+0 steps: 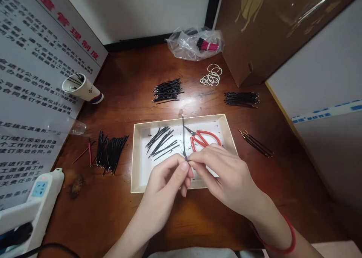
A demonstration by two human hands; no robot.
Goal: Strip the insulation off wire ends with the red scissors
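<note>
Both hands meet over the front part of a shallow cream box (pixel 185 120). Between the thumb and fingers of my left hand (pixel 169 178) is the lower end of a short black wire (pixel 184 137), which points up and away. The fingertips of my right hand (pixel 226 175) are pinched together at that same end; the exact grip is hidden. Inside the box, red-handled scissors (pixel 207 134) lie just beyond my right hand. Several loose black wires (pixel 160 142) rest on the box's white floor to the left, among small dark scraps.
Bundles of black wires lie at the back (pixel 168 90), right (pixel 241 99) and left (pixel 113 152). Rubber bands (pixel 212 76) and a plastic bag (pixel 183 46) are farther back. A paper cup (pixel 82 88) tilts at left, above a power strip (pixel 42 197). Panels wall the sides.
</note>
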